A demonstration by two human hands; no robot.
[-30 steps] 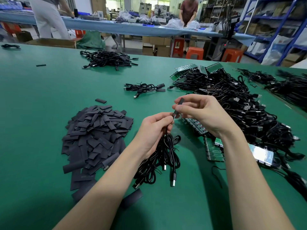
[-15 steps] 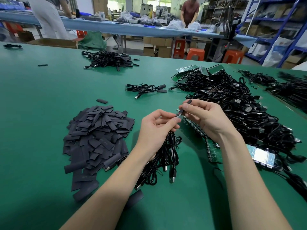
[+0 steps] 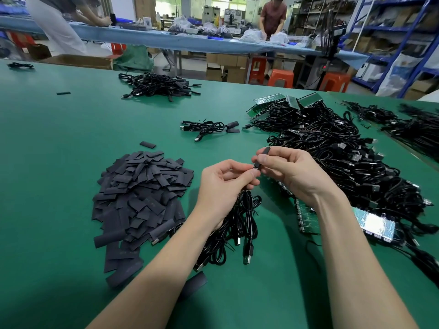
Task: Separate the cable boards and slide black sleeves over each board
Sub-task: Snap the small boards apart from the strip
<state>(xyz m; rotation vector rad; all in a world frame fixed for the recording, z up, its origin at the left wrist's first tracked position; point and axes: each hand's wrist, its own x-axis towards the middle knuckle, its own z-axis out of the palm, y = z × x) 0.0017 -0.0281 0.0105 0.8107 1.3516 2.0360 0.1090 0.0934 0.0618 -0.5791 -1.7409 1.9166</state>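
A black sleeve (image 3: 263, 156) sits between both hands above the green tabletop (image 3: 59, 162), its long axis tilted, upper end pointing up and away to the right. The right hand (image 3: 292, 173) pinches its upper part; the left hand (image 3: 223, 186) pinches its lower end and grips a bundle of black cables (image 3: 235, 229) hanging onto the tabletop. A pile of loose sleeves (image 3: 140, 198) lies to the left, tangled cables with green boards (image 3: 332, 157) to the right. No writing is legible.
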